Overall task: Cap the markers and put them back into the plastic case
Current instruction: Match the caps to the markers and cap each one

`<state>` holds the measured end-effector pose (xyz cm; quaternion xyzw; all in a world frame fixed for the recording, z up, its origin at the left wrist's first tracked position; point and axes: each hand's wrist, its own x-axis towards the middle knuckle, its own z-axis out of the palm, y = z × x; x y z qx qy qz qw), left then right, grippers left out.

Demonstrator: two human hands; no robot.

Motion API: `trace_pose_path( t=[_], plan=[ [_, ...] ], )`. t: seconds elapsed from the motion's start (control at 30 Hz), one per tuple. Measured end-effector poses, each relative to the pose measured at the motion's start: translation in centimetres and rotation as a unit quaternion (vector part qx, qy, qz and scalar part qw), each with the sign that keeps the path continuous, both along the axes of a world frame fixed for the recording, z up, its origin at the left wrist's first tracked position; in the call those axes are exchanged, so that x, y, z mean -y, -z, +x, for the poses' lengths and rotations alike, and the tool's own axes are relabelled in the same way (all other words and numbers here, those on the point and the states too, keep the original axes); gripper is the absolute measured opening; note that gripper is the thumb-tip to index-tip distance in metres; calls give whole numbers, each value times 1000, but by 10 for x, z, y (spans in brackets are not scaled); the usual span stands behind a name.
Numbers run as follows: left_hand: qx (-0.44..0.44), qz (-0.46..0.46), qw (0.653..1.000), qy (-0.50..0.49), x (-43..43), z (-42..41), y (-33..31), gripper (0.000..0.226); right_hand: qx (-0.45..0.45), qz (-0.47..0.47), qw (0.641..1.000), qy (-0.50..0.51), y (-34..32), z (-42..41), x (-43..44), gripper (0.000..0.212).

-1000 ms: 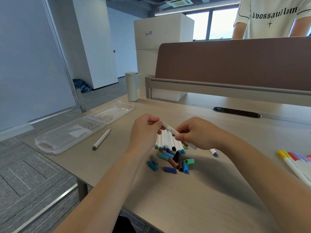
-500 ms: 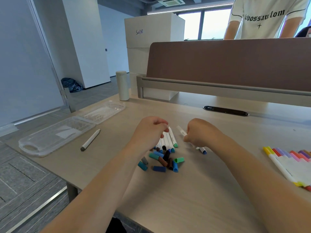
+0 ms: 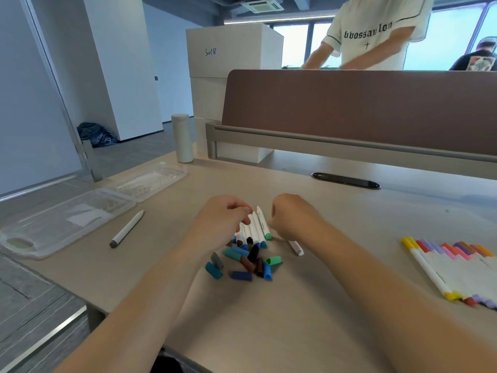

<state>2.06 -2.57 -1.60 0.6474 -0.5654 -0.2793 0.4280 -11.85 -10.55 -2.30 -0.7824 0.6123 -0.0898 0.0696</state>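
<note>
Our plastic case [image 3: 27,253] holds a paper slip [image 3: 83,218]; left hand [image 3: 223,219] and right hand [image 3: 293,214] sit apart, grips unclear, the previously raised marker [image 3: 295,247] now lowered.

Our pale tabletop [image 3: 295,319] carries an open clear plastic case [image 3: 67,224] at its left edge, a grey-tipped marker [image 3: 126,229] just beside it and a white bottle [image 3: 182,138] at the far edge. In the middle we see a row of white markers [image 3: 255,230], loose caps [image 3: 247,262] heaped before them and a lone marker [image 3: 295,247] just to their right. Capped markers [image 3: 454,273] line the right side.
</note>
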Motion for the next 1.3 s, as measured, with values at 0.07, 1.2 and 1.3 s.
trace_pose_path(
  t=[0.07, 1.2, 1.3],
  plan=[
    [-2, -3, 1000, -4, -1, 3, 0, 19, 2, 11, 1000, -2, -1, 8, 3, 17],
    [418, 105, 893, 134, -8, -44, 11, 31, 96, 84, 992, -15, -17, -19, -15, 14],
    [362, 91, 920, 116, -3, -41, 12, 33, 88, 90, 992, -20, -15, -19, -14, 13]
  ],
)
